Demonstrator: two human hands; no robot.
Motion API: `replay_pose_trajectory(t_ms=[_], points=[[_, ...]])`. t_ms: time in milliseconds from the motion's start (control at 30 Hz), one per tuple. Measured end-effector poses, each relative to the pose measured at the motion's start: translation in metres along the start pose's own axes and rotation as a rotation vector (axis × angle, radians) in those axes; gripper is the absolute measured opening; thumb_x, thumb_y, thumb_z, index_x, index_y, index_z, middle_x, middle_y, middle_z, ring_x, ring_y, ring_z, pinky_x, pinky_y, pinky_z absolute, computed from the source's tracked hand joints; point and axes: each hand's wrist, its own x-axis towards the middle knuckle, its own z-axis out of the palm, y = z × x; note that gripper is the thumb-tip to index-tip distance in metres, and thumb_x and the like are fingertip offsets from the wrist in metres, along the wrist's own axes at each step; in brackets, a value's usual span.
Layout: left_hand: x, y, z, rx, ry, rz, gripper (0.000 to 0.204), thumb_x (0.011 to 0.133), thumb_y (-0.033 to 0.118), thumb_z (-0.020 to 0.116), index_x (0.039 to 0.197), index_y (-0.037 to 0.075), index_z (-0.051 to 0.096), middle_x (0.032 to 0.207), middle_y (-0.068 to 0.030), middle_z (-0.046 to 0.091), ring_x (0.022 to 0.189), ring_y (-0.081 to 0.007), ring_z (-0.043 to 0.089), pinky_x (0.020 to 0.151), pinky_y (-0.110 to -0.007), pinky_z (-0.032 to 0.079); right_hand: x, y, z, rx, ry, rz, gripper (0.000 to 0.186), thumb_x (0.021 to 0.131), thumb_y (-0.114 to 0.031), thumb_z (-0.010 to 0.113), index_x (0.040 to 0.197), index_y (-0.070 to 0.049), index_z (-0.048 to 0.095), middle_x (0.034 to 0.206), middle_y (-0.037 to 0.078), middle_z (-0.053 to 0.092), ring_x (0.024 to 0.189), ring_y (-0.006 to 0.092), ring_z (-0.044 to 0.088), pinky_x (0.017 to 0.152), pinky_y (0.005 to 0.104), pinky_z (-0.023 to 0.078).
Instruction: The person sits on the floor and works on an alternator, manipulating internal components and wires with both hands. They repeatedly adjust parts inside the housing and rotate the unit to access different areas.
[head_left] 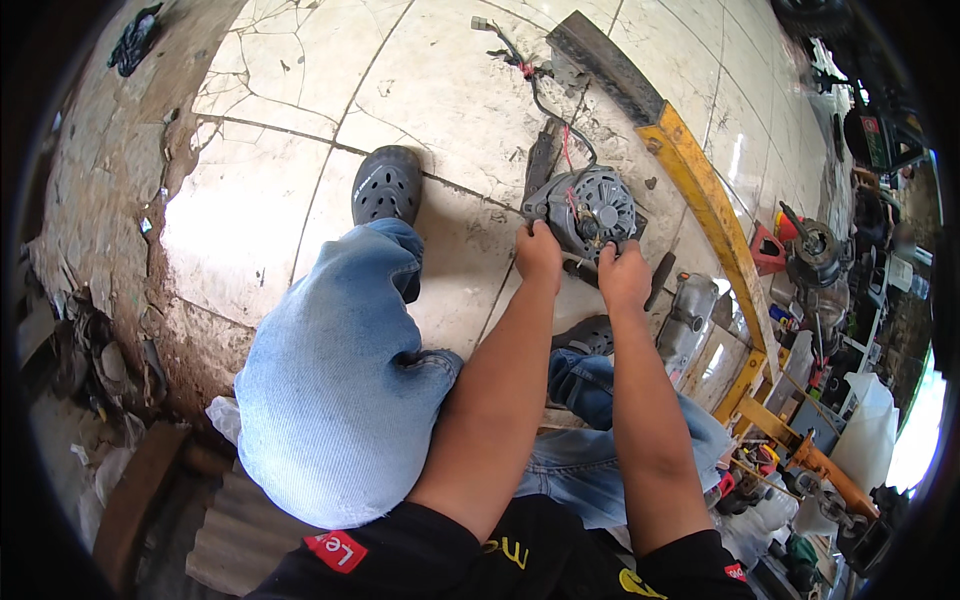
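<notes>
A grey alternator (pixel 598 208) with a round, slotted housing lies on the tiled floor in front of me. My left hand (pixel 539 254) is closed on its near left edge, at a mounting lug. The fingers of my right hand (pixel 624 275) are closed at its near right edge, pinching the rim. Red and dark wires (pixel 567 140) run from the alternator up to a small connector (pixel 482 23). Beneath and behind it lies a dark flat metal bar (pixel 541 160). Black tool handles (pixel 661 280) show beside my right hand; the rest of them is partly hidden.
A yellow metal beam (pixel 704 190) with a dark end crosses the floor on the right. Next to it lies a grey metal cylinder-shaped part (pixel 688 318). Several machine parts, tools and a red object (pixel 766 250) crowd the right side. My clog (pixel 387 187) stands left of the alternator.
</notes>
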Motion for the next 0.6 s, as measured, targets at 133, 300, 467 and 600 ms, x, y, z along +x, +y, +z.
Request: replay_pose_trajectory(t_ms=[133, 300, 467, 600], points=[[0.03, 0.015, -0.01, -0.061, -0.094, 0.102, 0.039, 0.1, 0.023, 0.057, 0.132, 0.001, 0.061, 0.12, -0.0135, 0.069, 0.108, -0.0219, 0.064, 0.092, -0.035, 0.048, 0.003, 0.005, 0.006, 0.058, 0.017, -0.036, 0.038, 0.094, -0.036, 0.055, 0.099, 0.001, 0.063, 0.091, 0.028, 0.069, 0.091, 0.0471, 0.066, 0.082, 0.0532, 0.051], [0.024, 0.033, -0.025, 0.207, -0.21, 0.068, 0.033, 0.096, 0.021, 0.063, 0.125, 0.005, 0.068, 0.108, -0.0107, 0.073, 0.1, -0.0201, 0.067, 0.089, -0.034, 0.05, 0.015, 0.023, 0.034, 0.175, 0.024, 0.085, 0.045, 0.095, -0.039, 0.05, 0.102, 0.003, 0.065, 0.095, 0.031, 0.068, 0.094, 0.0491, 0.064, 0.085, 0.0545, 0.05], [0.035, 0.034, -0.029, 0.252, -0.199, 0.152, 0.036, 0.091, 0.021, 0.068, 0.124, 0.005, 0.068, 0.112, -0.0143, 0.073, 0.1, -0.0257, 0.07, 0.09, -0.035, 0.051, 0.015, 0.012, 0.015, 0.168, -0.056, 0.017, 0.046, 0.095, -0.039, 0.048, 0.102, 0.003, 0.065, 0.098, 0.032, 0.067, 0.095, 0.0508, 0.063, 0.087, 0.0547, 0.049], [0.028, 0.039, -0.025, 0.283, -0.207, 0.18, 0.041, 0.089, 0.023, 0.07, 0.126, 0.004, 0.067, 0.113, -0.0152, 0.073, 0.102, -0.0262, 0.07, 0.091, -0.035, 0.051, 0.011, 0.007, -0.002, 0.019, -0.079, -0.07, 0.04, 0.095, -0.037, 0.048, 0.098, 0.0, 0.064, 0.097, 0.029, 0.068, 0.092, 0.0485, 0.065, 0.084, 0.0551, 0.051]])
